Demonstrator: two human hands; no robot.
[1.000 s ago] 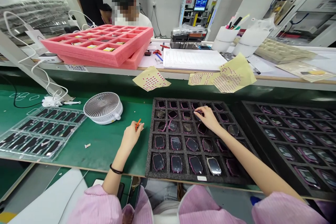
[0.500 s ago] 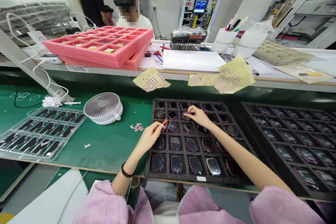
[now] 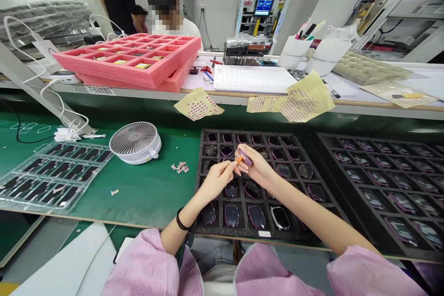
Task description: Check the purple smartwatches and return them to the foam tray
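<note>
My hands meet above the black foam tray (image 3: 249, 132), whose pockets hold rounded dark devices with pink rims. My right hand (image 3: 255, 167) is shut on a small pink-rimmed device (image 3: 245, 157), lifted clear of the pockets. My left hand (image 3: 217, 180) pinches a small orange tool (image 3: 239, 160), and its tip touches that device's edge. A silver-backed device (image 3: 280, 218) lies in the tray's front row. My hands hide the pockets beneath them.
A second black tray (image 3: 381, 138) of devices lies to the right. On the green mat, left, are a white fan (image 3: 135, 142), a clear plastic tray (image 3: 58, 171) and small paper scraps (image 3: 179, 167). Beyond stand a pink foam tray (image 3: 126, 61) and two co-workers (image 3: 166, 9).
My right hand has lifted a pink-rimmed device from the tray. My left hand has moved right, bringing the orange tool against that device.
</note>
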